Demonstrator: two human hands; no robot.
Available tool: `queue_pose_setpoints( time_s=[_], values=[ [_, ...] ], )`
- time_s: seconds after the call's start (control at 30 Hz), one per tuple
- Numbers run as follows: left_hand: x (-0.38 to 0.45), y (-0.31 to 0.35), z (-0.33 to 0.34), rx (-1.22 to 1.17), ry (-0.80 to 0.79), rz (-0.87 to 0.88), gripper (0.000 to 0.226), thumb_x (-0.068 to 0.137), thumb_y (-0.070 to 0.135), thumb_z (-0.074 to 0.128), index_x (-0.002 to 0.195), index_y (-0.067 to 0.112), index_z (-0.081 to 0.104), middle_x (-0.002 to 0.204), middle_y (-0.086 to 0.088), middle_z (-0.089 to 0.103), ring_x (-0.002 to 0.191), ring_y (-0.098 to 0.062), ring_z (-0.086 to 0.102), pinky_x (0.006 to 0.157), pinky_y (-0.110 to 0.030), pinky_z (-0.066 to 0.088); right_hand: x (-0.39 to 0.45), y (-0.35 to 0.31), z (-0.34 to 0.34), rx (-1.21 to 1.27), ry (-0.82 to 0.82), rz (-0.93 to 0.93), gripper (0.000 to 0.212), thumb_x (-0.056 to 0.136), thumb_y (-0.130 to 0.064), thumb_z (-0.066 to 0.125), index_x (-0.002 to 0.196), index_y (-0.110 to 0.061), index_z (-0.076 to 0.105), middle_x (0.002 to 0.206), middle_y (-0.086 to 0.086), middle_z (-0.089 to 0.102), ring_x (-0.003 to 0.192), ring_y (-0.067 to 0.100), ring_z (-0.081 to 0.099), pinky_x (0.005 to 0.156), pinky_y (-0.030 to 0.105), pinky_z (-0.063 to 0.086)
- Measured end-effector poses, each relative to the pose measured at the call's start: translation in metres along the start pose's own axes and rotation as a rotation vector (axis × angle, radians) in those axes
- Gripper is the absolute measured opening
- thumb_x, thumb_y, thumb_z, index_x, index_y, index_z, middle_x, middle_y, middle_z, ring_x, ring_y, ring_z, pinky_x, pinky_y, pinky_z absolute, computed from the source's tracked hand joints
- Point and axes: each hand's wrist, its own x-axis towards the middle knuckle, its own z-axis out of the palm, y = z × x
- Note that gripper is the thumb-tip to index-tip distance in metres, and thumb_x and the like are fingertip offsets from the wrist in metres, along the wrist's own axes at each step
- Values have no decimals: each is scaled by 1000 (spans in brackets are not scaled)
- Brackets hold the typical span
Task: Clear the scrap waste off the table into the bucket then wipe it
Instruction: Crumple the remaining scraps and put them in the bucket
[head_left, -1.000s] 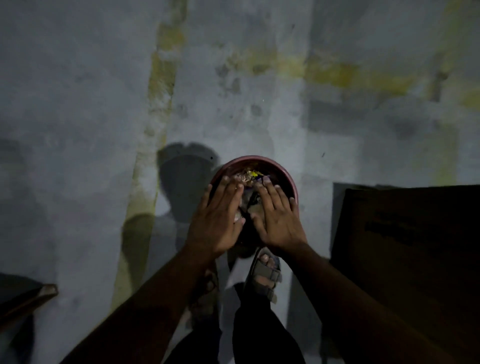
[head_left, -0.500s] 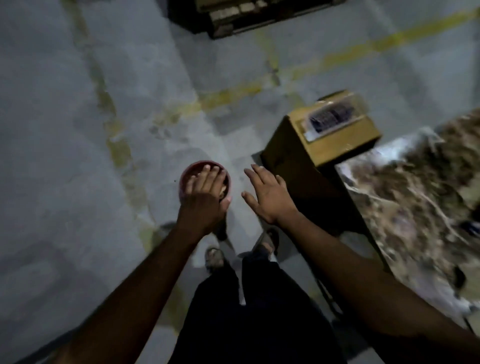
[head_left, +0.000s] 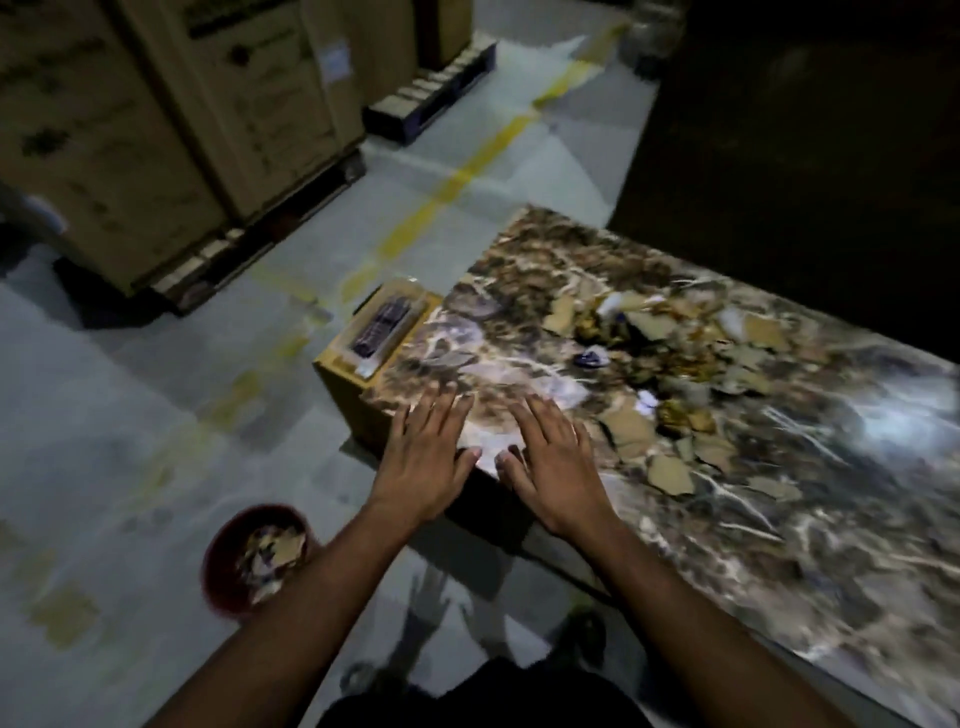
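A marble-patterned table (head_left: 779, 519) fills the right half of the view. Scraps of cardboard, foil and wrappers (head_left: 654, 364) lie scattered over its middle. My left hand (head_left: 423, 457) and my right hand (head_left: 556, 467) hover side by side over the table's near left corner, palms down, fingers straight and spread, holding nothing. The red bucket (head_left: 218, 566) stands on the floor at lower left, below my left forearm, with scraps inside.
A small cardboard box (head_left: 343, 374) with a label sits on the floor against the table's left end. Large cartons on pallets (head_left: 171, 130) stand at the back left. Yellow lines cross the grey floor. My feet are near the table's front edge.
Both hands left the bucket and rose to the table's corner. The view swung up and right from the floor to the table.
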Motion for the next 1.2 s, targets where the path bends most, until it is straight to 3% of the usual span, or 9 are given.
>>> queue_pose_setpoints(
  time_s=[0.13, 0.27, 0.47, 0.63, 0.73, 0.87, 1.03, 1.13, 1.2],
  values=[
    [42, 97, 20, 7, -44, 111, 68, 94, 55, 32, 153, 20, 39, 156, -5, 44, 143, -25, 40, 115, -47, 27, -25, 93, -38, 50, 70, 121, 65, 98, -58, 28, 158, -32, 23, 169, -5, 15, 155, 16, 10, 122, 51, 17],
    [72, 159, 53, -37, -96, 201, 65, 95, 56, 37, 150, 22, 37, 152, -6, 48, 137, -30, 49, 106, -50, 42, -44, 164, -54, 100, 106, 215, 62, 100, -57, 29, 158, -36, 20, 169, -6, 12, 156, 16, 7, 122, 53, 15],
    [92, 181, 95, -22, -303, 241, 102, 81, 79, 20, 161, 21, -2, 169, -9, -2, 156, -30, -2, 125, -48, 10, -83, 249, -41, 41, 78, 460, 69, 96, -64, 28, 159, -34, 19, 170, 0, 8, 155, 24, 9, 124, 54, 9],
    [99, 182, 119, -75, -264, 223, 105, 86, 84, 29, 161, 22, -10, 168, -1, -15, 155, -21, -11, 124, -42, 2, -111, 294, -11, 59, 220, 962, 76, 96, -59, 26, 160, -19, 13, 169, 15, 11, 156, 31, 6, 124, 56, 10],
    [111, 192, 125, -109, -272, 266, 105, 88, 84, 26, 157, 21, -21, 162, 1, -30, 152, -16, -20, 123, -37, -6, -88, 277, 1, 101, 165, 951, 79, 99, -60, 13, 161, -14, -2, 169, 12, -6, 156, 27, -10, 124, 48, -8],
    [131, 202, 131, -103, -284, 343, 98, 93, 78, 20, 159, 14, -15, 165, -4, -21, 154, -20, -17, 122, -34, -11, -35, 242, 10, 185, 191, 772, 70, 102, -55, 13, 157, -24, -17, 166, 1, -17, 154, 17, -17, 123, 37, -14],
    [158, 190, 131, -354, -273, 406, 85, 98, 56, 43, 161, 23, -1, 164, 14, -14, 155, -11, -10, 126, -32, 4, 7, 216, 2, 460, 322, 599, 60, 108, -38, 36, 161, -36, 9, 169, -10, 12, 154, 8, 13, 123, 33, 23],
    [171, 165, 117, -436, -185, 395, 83, 95, 62, 48, 160, 35, 2, 167, 16, -9, 153, -6, -9, 124, -33, 3, 8, 225, -23, 471, 515, 681, 52, 105, -26, 50, 153, -38, 34, 161, -9, 31, 144, 14, 35, 116, 45, 37],
    [196, 147, 106, -426, -126, 297, 83, 93, 66, 46, 159, 34, 7, 168, 10, -3, 152, -12, -5, 123, -41, 3, 13, 247, -44, 450, 540, 680, 46, 102, -21, 56, 146, -30, 46, 157, -2, 39, 141, 19, 40, 112, 55, 42]
  ],
)
